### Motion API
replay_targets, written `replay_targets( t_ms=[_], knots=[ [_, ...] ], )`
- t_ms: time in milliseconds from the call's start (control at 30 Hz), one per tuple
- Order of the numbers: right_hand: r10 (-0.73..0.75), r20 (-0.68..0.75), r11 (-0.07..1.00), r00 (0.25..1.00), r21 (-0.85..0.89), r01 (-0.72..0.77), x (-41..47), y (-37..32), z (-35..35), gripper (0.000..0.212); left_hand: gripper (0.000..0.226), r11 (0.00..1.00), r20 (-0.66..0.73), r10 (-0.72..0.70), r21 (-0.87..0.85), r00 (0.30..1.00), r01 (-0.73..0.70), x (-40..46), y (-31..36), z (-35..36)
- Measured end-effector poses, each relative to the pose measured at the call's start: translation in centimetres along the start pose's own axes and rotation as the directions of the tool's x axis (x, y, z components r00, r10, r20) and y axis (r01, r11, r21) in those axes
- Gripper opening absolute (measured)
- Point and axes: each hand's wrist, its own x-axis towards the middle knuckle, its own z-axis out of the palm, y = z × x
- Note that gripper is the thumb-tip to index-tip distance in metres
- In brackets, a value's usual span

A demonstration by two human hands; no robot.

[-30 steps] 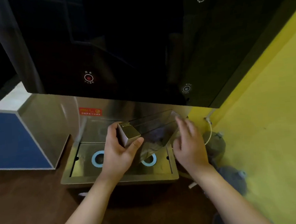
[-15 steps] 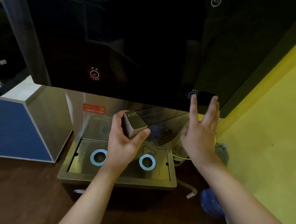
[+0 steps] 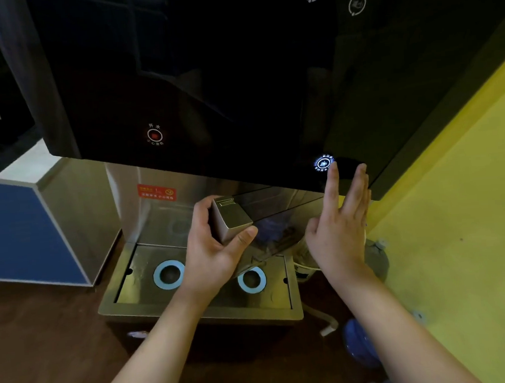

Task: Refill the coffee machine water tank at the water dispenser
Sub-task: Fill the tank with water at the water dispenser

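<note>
A clear plastic water tank [image 3: 277, 219] with a silver handle block hangs tilted under the black front panel of the water dispenser [image 3: 237, 72], above the steel drip tray [image 3: 205, 309]. My left hand [image 3: 213, 251] grips the tank by its silver end. My right hand [image 3: 337, 230] is raised with fingers spread, its index fingertip touching a round button [image 3: 323, 163] that glows blue-white at the panel's lower right. No water stream is visible.
A red-lit button [image 3: 154, 135] sits at the panel's lower left, above a red warning sticker [image 3: 156, 192]. The tray has two blue-ringed drains [image 3: 169, 274]. A blue cabinet [image 3: 24, 231] stands left, a yellow wall [image 3: 457, 236] right, blue water jugs [image 3: 360, 345] on the floor.
My right hand left the tank's side and rose to the panel's lower-right button, which now glows blue-white. My left hand kept holding the tank in place.
</note>
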Motion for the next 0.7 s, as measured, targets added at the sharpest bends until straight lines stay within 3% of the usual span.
replay_targets(
  t_ms=[700],
  knots=[
    [0.010,-0.007,1.000,1.000,0.004,-0.010,0.12,-0.34,0.24,0.099,0.072,1.000,-0.019,-0.004,-0.001,1.000,0.004,0.31,-0.47,-0.21]
  ],
)
